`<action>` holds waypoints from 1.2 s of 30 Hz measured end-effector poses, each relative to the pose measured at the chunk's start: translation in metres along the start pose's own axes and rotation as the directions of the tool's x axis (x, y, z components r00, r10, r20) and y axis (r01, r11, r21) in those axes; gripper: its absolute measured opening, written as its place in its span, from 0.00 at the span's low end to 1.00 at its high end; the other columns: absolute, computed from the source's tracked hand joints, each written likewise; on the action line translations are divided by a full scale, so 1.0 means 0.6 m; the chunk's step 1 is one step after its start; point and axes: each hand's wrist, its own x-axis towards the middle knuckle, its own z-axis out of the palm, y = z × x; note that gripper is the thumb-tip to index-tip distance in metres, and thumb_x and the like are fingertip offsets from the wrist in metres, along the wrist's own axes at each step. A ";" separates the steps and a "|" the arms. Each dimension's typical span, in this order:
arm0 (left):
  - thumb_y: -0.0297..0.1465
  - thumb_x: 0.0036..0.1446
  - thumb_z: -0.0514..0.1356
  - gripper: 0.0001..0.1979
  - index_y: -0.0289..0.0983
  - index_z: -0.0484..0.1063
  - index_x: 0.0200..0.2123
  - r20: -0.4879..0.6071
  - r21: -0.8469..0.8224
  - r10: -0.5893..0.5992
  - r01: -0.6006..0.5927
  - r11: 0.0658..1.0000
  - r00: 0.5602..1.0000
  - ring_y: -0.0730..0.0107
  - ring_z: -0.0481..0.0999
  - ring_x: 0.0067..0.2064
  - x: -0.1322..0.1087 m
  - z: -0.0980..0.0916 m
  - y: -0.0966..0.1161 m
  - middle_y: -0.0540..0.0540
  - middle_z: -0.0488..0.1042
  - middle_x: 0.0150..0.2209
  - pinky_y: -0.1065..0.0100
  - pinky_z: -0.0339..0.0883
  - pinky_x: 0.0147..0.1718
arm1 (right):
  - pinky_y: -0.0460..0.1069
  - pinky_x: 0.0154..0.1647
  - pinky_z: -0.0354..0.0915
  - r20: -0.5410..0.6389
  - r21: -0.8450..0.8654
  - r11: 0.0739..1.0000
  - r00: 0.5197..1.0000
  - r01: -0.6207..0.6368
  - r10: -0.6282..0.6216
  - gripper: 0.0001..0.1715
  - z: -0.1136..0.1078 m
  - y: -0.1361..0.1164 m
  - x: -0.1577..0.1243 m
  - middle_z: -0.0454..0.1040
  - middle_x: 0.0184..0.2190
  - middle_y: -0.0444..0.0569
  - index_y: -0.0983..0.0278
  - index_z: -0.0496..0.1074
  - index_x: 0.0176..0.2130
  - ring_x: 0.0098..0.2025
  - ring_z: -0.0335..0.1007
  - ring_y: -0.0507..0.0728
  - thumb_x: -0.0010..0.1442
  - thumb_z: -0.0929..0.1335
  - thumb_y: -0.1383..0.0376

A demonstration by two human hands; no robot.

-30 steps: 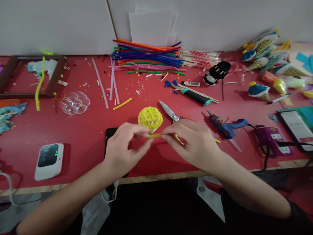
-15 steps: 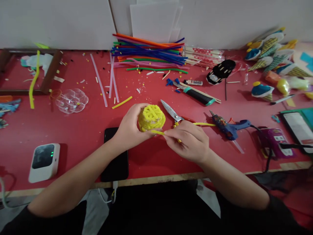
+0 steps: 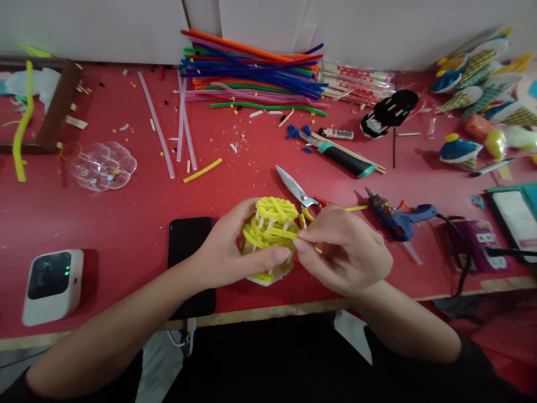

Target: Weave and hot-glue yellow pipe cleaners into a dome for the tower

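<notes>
My left hand (image 3: 235, 243) is closed around a small craft model (image 3: 262, 232) built of short wooden sticks wound with yellow pipe cleaner. Its flat yellow top faces up, and a pale base shows below my thumb. Between the thumb and forefinger of my right hand (image 3: 344, 246) a yellow pipe cleaner (image 3: 283, 232) is pinched, lying against the model's side under the top. Just beyond my right hand lie scissors (image 3: 296, 187) with their handles partly hidden by it.
A blue glue gun (image 3: 394, 221) lies right of my hands, with a utility knife (image 3: 346, 159) behind the scissors. Colourful pipe cleaners (image 3: 251, 70) are piled at the back. A black phone (image 3: 191, 235) lies under my left forearm, a white device (image 3: 52, 285) further left.
The model has been tipped more upright and brought slightly nearer, so its sticks and base now show. My right hand has shifted right and down, still pinching the yellow pipe cleaner.
</notes>
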 end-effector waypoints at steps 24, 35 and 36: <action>0.31 0.52 0.69 0.27 0.41 0.65 0.54 0.010 0.191 0.179 -0.178 0.965 0.984 0.62 0.79 0.45 -0.006 -0.003 -0.005 0.42 0.74 0.48 0.62 0.77 0.44 | 0.49 0.27 0.71 0.016 0.054 0.962 0.963 -0.268 0.267 0.08 -0.002 -0.019 -0.004 0.76 0.26 0.43 0.60 0.72 0.34 0.26 0.72 0.52 0.59 0.73 0.71; 0.37 0.57 0.68 0.25 0.39 0.69 0.57 -0.015 0.152 0.304 -0.299 0.942 0.952 0.60 0.79 0.47 -0.002 -0.006 -0.011 0.39 0.75 0.49 0.62 0.76 0.45 | 0.51 0.27 0.71 0.005 0.170 0.965 0.980 -0.198 0.200 0.09 -0.006 -0.028 -0.005 0.75 0.27 0.45 0.63 0.75 0.38 0.26 0.71 0.53 0.56 0.71 0.74; 0.38 0.56 0.69 0.26 0.38 0.69 0.56 -0.021 0.139 0.317 -0.311 0.940 0.948 0.60 0.79 0.47 -0.001 -0.006 -0.014 0.39 0.75 0.49 0.62 0.76 0.45 | 0.51 0.27 0.70 0.001 0.182 0.964 0.980 -0.193 0.197 0.10 -0.006 -0.028 -0.005 0.75 0.27 0.46 0.63 0.75 0.38 0.27 0.71 0.53 0.56 0.70 0.74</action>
